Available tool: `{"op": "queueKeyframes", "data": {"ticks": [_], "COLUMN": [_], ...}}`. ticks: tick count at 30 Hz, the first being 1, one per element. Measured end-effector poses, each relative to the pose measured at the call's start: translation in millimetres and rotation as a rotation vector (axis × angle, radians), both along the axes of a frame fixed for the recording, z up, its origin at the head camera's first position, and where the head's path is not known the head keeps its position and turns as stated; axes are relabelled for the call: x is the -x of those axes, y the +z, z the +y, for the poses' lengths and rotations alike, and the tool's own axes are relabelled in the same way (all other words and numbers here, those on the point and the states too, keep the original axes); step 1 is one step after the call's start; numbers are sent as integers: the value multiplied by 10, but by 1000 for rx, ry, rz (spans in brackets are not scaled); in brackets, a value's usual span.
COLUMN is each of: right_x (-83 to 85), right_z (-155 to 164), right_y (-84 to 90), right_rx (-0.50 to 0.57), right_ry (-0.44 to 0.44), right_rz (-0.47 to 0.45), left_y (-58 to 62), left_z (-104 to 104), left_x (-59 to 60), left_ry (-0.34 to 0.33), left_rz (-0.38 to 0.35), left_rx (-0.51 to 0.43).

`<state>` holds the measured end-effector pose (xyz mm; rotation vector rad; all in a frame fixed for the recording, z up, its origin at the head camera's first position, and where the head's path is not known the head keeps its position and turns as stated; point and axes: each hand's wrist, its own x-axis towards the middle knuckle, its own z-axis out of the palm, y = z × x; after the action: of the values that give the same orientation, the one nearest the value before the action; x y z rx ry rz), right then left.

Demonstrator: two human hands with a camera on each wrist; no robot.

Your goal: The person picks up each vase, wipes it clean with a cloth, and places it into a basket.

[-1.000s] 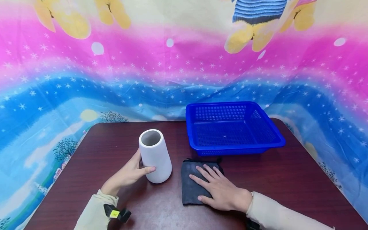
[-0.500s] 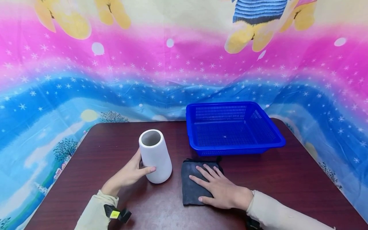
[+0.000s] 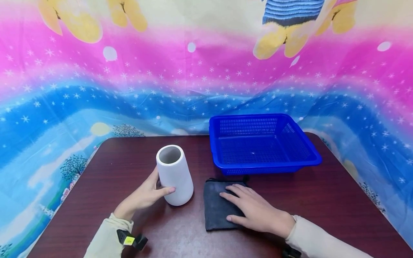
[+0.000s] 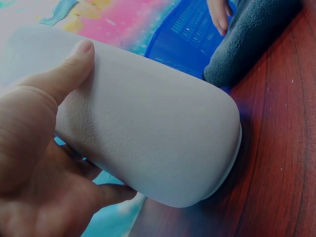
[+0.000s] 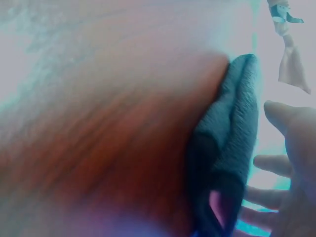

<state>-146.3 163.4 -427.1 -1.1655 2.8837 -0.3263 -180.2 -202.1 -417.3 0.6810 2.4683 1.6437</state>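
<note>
A white tapered vase [image 3: 176, 179] stands upright on the table, its round mouth uppermost. My left hand [image 3: 145, 195] grips it from the left, thumb across the front and fingers round the far side. In the left wrist view the vase [image 4: 153, 118] fills the middle. To its right lies a folded dark grey cloth [image 3: 216, 208] with black edging. My right hand [image 3: 258, 211] is over the right part of this cloth, fingers extended. From the right wrist view, the thumb [image 5: 281, 116] is apart from the cloth [image 5: 242, 123]; whether the other fingertips touch it I cannot tell.
Behind the cloth stands a blue plastic basket [image 3: 264, 167] with perforated sides, near the table's far right corner. The dark red wooden table [image 3: 129, 157] ends at a printed fabric backdrop [image 3: 180, 82].
My right hand has shifted a little to the right over the cloth, its fingers now closer together than before. The left hand, vase and cloth stay as they were.
</note>
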Motion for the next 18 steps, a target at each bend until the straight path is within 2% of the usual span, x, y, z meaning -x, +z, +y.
{"op": "queueKeyframes", "data": {"ticks": [2,6,14,18], "right_x": [-1,-9,58,124], "right_z": [24,84,295,435], "right_y": [40,135,313,396], "right_rx": [24,61,206,283], "right_ry": [-23,-70,-65,-86], "right_rz": [56,112,334,407], "left_y": [1,3,11,16], "left_z": [-3,-8,-2,-3], "left_x": [-2,-3,-6,-9], "left_ry": [-1,-3,7,5], "left_rz": [2,10,-4,-2], "left_rx": [-2,4,6,7]}}
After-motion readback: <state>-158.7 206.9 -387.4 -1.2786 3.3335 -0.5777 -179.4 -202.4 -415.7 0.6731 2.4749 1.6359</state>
